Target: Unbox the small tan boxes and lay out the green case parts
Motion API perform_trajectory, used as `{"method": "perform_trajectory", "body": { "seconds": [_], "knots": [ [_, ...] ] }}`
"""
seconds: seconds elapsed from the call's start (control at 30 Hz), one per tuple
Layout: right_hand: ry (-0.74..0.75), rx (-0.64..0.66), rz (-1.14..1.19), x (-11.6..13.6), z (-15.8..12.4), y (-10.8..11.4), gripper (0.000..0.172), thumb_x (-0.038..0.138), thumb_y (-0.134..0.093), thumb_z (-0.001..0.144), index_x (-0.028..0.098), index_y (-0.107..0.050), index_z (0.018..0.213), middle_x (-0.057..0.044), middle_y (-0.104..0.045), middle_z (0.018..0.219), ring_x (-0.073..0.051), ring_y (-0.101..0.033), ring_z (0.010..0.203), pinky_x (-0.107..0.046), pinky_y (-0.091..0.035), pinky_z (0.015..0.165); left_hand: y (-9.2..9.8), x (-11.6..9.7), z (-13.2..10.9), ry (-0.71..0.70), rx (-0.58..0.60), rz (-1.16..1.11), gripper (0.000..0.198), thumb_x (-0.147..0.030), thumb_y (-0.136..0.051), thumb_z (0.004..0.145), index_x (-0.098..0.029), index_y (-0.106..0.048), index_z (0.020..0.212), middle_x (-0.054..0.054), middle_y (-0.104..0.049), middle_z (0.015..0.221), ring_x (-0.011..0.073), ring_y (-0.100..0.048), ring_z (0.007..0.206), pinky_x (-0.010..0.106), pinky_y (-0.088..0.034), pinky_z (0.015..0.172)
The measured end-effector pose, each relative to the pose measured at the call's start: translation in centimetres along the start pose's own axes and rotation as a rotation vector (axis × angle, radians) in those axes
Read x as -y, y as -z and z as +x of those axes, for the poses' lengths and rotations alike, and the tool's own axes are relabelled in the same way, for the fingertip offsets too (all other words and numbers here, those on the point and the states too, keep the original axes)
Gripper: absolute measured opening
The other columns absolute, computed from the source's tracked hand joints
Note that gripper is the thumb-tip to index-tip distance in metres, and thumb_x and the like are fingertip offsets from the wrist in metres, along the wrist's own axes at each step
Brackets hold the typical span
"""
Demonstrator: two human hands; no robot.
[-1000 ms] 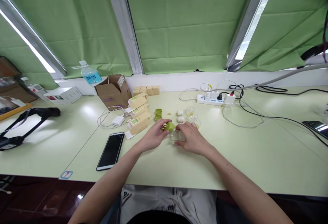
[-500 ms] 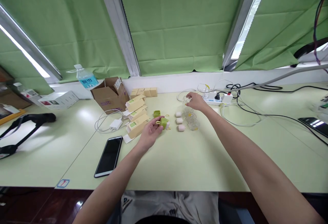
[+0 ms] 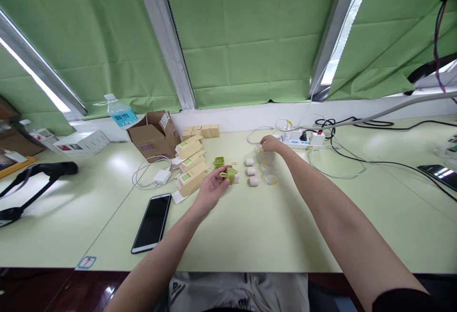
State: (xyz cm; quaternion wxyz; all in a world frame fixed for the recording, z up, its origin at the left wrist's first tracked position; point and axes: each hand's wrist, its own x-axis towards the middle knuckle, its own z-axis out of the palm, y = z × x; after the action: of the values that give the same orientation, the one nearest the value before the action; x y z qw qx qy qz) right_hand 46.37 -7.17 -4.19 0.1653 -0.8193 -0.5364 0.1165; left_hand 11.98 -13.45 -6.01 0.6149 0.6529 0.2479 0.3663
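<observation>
Green blinds (image 3: 250,41) back the counter (image 3: 250,226). Our left hand (image 3: 210,190) pinches a green case (image 3: 230,175), which we judge light, stiff, best held by its sides. Our right hand (image 3: 270,144) rests on clear shells (image 3: 268,160); we cannot tell its grip.

Desk top (image 3: 250,226): smooth pale-green laminate with a soft sheen. Phone (image 3: 152,221): glossy black glass face. Carton (image 3: 153,136): brown corrugated cardboard, matt. Small packets (image 3: 191,179): tan paperboard, matt, with green printed labels. Green piece (image 3: 231,175) in the left hand (image 3: 210,190): smooth opaque plastic. Clear shells (image 3: 269,167) by the right hand (image 3: 271,144): transparent glossy plastic. Blinds (image 3: 243,41): creased green cloth, matt. Power strip (image 3: 300,138): white plastic.
</observation>
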Motion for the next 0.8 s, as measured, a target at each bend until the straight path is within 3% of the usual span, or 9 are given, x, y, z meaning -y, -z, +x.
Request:
{"method": "perform_trajectory", "body": {
  "seconds": [0.17,0.4,0.63,0.8],
  "knots": [
    [-0.033,0.13,0.014,-0.2,0.2,-0.2,0.039,0.041,-0.068,0.103,0.02,-0.065,0.135,-0.011,-0.066,0.138,-0.025,-0.069,0.117,-0.047,-0.061,0.099,0.0,0.5,0.2,0.013,0.009,-0.07,0.068,-0.053,-0.088,0.082,-0.018,-0.069,0.137,0.015,-0.075,0.13,0.0261,-0.072,0.114,0.037,-0.053,0.105],
    [-0.014,0.006,0.006,0.0,0.3,-0.2,0.042,0.041,-0.069,0.102,0.019,-0.063,0.138,-0.011,-0.065,0.139,-0.026,-0.068,0.118,-0.049,-0.061,0.099,0.1,0.6,0.2,0.058,0.016,-0.207,0.063,-0.048,-0.091,0.081,-0.018,-0.072,0.134,0.014,-0.076,0.129,0.025,-0.072,0.117,0.037,-0.054,0.108],
    [0.048,0.03,-0.025,0.7,0.8,-1.1,0.04,0.041,-0.069,0.102,0.019,-0.064,0.136,-0.011,-0.066,0.138,-0.026,-0.068,0.118,-0.049,-0.061,0.099,0.4,0.5,0.0,0.087,0.038,-0.283,0.061,-0.04,-0.089,0.086,-0.016,-0.069,0.139,0.014,-0.077,0.125,0.0279,-0.072,0.123,0.045,-0.05,0.119],
    [0.086,0.003,0.008,0.2,0.0,-0.2,0.039,0.041,-0.07,0.102,0.019,-0.066,0.134,-0.01,-0.067,0.136,-0.026,-0.069,0.116,-0.047,-0.061,0.098,0.2,0.2,0.0,0.086,0.044,-0.404,0.049,-0.034,-0.09,0.085,-0.015,-0.075,0.128,0.014,-0.076,0.128,0.0272,-0.076,0.116,0.047,-0.052,0.119]
  ]
}}
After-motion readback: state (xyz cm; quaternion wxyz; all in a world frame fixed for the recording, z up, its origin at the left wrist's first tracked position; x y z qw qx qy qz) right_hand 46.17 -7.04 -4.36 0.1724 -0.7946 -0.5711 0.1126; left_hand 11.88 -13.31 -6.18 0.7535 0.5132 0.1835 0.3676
